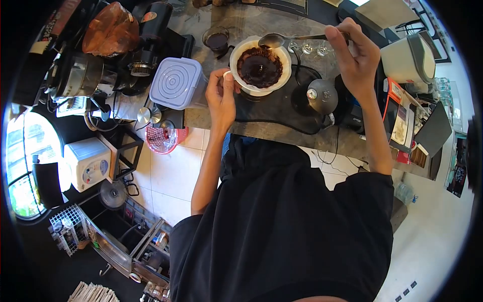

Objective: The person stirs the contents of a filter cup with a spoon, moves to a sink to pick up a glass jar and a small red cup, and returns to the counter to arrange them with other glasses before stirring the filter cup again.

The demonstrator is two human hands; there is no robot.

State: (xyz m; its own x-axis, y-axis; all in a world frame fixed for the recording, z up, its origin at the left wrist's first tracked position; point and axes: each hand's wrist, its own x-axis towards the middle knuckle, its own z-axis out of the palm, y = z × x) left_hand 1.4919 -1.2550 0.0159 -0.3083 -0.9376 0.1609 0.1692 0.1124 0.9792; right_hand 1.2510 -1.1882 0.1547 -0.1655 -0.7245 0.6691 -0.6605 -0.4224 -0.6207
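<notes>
At the far side of the counter [201, 119] from our body, our left hand [221, 98] steadies the white coffee dripper [261, 93], its thumb and fingers closed on the side of it, probably so that it does not shift. Our right hand [357, 58] is raised well to the right, the spoon [271, 41] pinched by its handle between thumb and fingers; we seem to hold it far back so the hand stays off the dark wet coffee grounds [259, 68]. That spoon lies over the far rim of the dripper, its bowl pointing to our left and its handle running right, so the long axis goes nearly straight across in front of us. The dripper opens upward, the paper filter [285, 65] lining it, within easy reach of both hands. We have the metal kettle [322, 98] to its right, perhaps for handy pouring, while a glass of dark liquid [217, 41] sits beyond it to the left and the lidded tub [175, 83] stands beyond our left hand.
</notes>
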